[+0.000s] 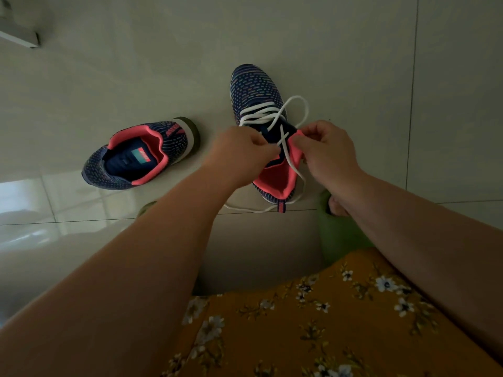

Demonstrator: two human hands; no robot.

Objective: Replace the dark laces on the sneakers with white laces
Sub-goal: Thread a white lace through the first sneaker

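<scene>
A navy knit sneaker [254, 88] with a pink lining stands on the floor, toe pointing away, threaded with a white lace [265, 115]. My left hand [239, 156] pinches the lace at the shoe's left collar. My right hand [326, 151] pinches the pink collar edge and the lace on the right side. A lace loop arcs over the tongue, and a loose end trails round the heel on the floor. A second matching sneaker [138, 156] lies to the left, toe toward me, with no lace visible in it.
Glossy pale floor tiles [109, 91] surround the shoes. A green slipper [337, 229] with a foot in it sits under my right forearm. Orange floral fabric [313, 322] covers my lap at the bottom. A white object [19, 36] sits at the top left.
</scene>
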